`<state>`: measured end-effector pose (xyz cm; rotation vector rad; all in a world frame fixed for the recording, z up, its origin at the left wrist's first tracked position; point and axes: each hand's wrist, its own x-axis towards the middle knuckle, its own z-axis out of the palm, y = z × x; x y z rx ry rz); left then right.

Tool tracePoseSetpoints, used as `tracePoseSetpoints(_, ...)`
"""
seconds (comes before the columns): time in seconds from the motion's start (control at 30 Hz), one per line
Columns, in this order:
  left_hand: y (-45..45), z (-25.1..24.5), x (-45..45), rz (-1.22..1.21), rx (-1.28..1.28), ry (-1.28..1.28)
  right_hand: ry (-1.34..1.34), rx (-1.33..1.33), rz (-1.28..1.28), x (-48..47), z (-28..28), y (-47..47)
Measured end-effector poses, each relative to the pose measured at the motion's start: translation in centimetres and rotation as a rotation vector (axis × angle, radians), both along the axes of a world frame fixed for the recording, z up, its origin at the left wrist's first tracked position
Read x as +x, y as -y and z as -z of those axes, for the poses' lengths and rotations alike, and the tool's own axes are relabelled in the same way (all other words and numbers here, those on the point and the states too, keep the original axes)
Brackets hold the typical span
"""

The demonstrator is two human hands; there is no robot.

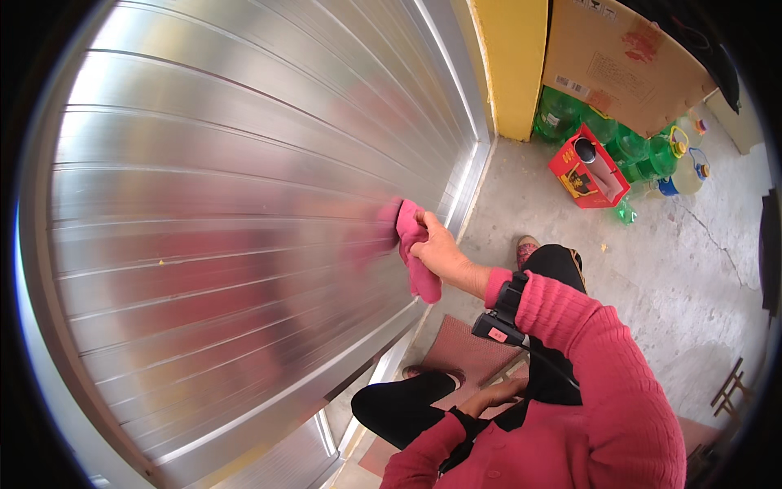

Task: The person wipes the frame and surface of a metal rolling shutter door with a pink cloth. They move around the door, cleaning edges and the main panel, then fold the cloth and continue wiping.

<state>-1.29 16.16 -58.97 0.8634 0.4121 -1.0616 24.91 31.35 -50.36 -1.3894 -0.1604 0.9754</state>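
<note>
My right hand (pixel 443 253) grips a bunched pink cloth (pixel 420 269) against a shiny ribbed metal door panel (pixel 201 183). The cloth touches the panel near its lower right side, and the panel mirrors it as a pink blur. On my right forearm a black strapped-on device (pixel 504 315) sits over the pink sleeve, with a cable running from it. Lower down, my left hand (pixel 493 396) lies across my lap by the right thigh. Its fingertips are partly hidden, and I see nothing in it.
Beside a yellow post (pixel 513 67), a cardboard box (pixel 617 67) rests over several green plastic bottles (pixel 660 156). A red paper bag (pixel 589 171) holding a dark-topped cylinder stands before them. A reddish mat (pixel 458 345) lies on the concrete floor (pixel 660 263) near my feet.
</note>
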Motion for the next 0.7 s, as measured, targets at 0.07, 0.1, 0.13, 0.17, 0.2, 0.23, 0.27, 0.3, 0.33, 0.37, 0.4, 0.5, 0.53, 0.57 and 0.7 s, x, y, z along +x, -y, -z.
tracePoseSetpoints(0.07, -1.0, -0.5, 0.3, 0.131, 0.103, 0.116, 0.092, -0.018, -0.036, -0.5, -0.3, 1.2)
tracePoseSetpoints(0.1, -2.0, -1.0, 0.8, 0.104, 0.278, 0.267, 0.142, -0.014, -0.050, -0.7, -0.6, 1.7)
tracePoseSetpoints(0.13, -3.1, -2.0, 0.9, 0.090, 0.427, 0.404, 0.147, 0.014, -0.071, -1.1, -0.9, 2.1)
tracePoseSetpoints(0.17, -4.9, -3.4, 0.9, 0.017, 0.508, 0.319, 0.151, 0.048, -0.084, -1.5, -1.2, 2.6)
tracePoseSetpoints(0.2, -7.5, -4.9, 1.0, -0.027, 0.593, 0.196, 0.149, 0.075, -0.099, -1.9, -1.4, 3.2)
tracePoseSetpoints(0.23, -9.5, -6.8, 0.7, -0.146, 0.684, 0.017, 0.149, 0.094, -0.093, -2.4, -1.6, 3.8)
tracePoseSetpoints(0.27, -10.6, -8.4, 0.5, -0.402, 0.808, 0.173, 0.146, 0.110, -0.092, -2.7, -1.7, 4.3)
tracePoseSetpoints(0.3, -12.2, -10.3, 0.0, -0.427, 0.945, 0.256, 0.149, 0.152, -0.085, -3.1, -1.8, 4.8)
tracePoseSetpoints(0.33, -12.8, -12.4, -0.8, -0.582, 0.945, 0.316, 0.158, 0.154, -0.065, -3.3, -1.8, 5.1)
tracePoseSetpoints(0.37, -13.2, -14.4, -1.3, -0.662, 0.998, 0.335, 0.174, 0.181, -0.036, -3.4, -1.8, 5.2)
tracePoseSetpoints(0.4, -13.0, -16.5, -1.9, -0.629, 1.107, 0.356, 0.174, 0.212, -0.005, -3.5, -1.8, 5.2)
tracePoseSetpoints(0.5, -12.3, -23.4, -2.7, -0.636, 1.617, 0.600, 0.075, 0.228, 0.061, -3.3, -1.8, 4.8)
tracePoseSetpoints(0.53, -12.4, -25.8, -3.0, -0.785, 1.727, 0.669, 0.045, 0.221, 0.082, -3.2, -1.8, 4.7)
tracePoseSetpoints(0.57, -12.5, -28.1, -3.4, -0.940, 1.832, 0.739, 0.030, 0.227, 0.091, -3.2, -1.9, 4.5)
tracePoseSetpoints(0.7, -12.3, -32.6, -3.6, -0.945, 1.850, 0.801, -0.204, 0.369, 0.057, -3.3, -3.5, 4.9)
